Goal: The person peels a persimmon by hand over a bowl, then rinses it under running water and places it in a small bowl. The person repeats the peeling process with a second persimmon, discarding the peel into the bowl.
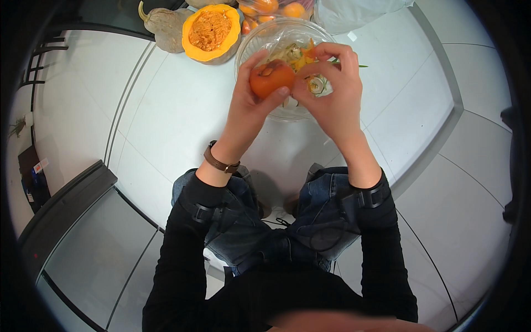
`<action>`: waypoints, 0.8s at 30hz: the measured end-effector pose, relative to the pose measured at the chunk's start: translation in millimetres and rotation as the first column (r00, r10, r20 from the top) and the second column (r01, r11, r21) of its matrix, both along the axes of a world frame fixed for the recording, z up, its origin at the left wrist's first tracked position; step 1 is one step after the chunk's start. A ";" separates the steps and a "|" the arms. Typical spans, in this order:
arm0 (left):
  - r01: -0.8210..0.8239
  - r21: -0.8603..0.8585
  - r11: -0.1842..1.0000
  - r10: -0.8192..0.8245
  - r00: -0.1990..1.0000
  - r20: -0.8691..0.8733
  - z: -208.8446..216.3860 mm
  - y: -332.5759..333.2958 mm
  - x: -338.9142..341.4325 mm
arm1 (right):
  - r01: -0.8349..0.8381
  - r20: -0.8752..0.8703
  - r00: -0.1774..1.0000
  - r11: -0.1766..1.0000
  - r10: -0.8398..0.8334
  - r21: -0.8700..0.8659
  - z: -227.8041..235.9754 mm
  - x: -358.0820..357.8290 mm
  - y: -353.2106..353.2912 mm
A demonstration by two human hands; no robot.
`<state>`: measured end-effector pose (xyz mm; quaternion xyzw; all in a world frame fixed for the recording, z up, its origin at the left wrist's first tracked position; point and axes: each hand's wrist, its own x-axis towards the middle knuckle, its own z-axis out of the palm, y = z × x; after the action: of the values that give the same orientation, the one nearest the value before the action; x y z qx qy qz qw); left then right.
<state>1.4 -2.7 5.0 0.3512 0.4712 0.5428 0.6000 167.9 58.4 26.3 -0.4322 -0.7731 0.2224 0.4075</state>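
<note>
Both hands are up over the white, smooth countertop point(166, 110), and between them sits a round, glossy orange fruit point(271, 77) — smooth-skinned, with a darker brownish patch at its top where the stem end shows. The left hand point(249, 99) cups it from below and the side, thumb and fingers curled snugly around the skin. The right hand point(332, 94) meets it from the other side, fingertips pressed together against the fruit's edge, index finger arched over the top; whether a strip of peel is pinched there I cannot tell. The fruit hangs just above the near rim of a clear glass bowl point(249, 47), wide and rounded, lined with thin crinkled plastic and holding a heap of curled peelings point(293, 55) — pale, yellow and orange shreds.

A brown leather strap watch point(220, 161) circles the left wrist, and black sleeves point(182, 249) run down both forearms. Below, blue denim knees point(326, 193) show against the pale tiled floor.

At the far edge of the counter lies a halved squash point(211, 32) — dull grey-green rind, bright orange flesh, a stringy, seedy hollow facing up — with the other grey-green squash piece point(165, 26) and its curved stem just beside it on the left. Behind the bowl, a clear bag of small orange fruits point(276, 8) rests next to a crumpled pale plastic bag point(359, 11).
</note>
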 end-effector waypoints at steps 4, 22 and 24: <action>0.099 -0.032 0.995 -0.086 0.954 0.287 0.4 -0.6 -6.2 | -0.083 -0.231 0.973 0.939 0.003 -0.335 -5.3 8.7 10.7; 0.214 -0.077 0.974 -0.139 0.828 0.544 1.6 -1.3 -17.3 | -0.214 -0.478 0.849 0.681 -0.225 -0.700 -12.1 28.5 23.1; 0.229 -0.059 0.972 -0.155 0.805 0.573 -0.4 -1.1 -18.8 | -0.179 -0.465 0.848 0.689 -0.253 -0.702 -15.5 30.9 25.2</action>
<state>-17.4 -3.8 4.6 0.1827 0.2677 0.5279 0.7851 198.8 83.6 10.8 -0.4946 -0.4694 0.6095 0.4044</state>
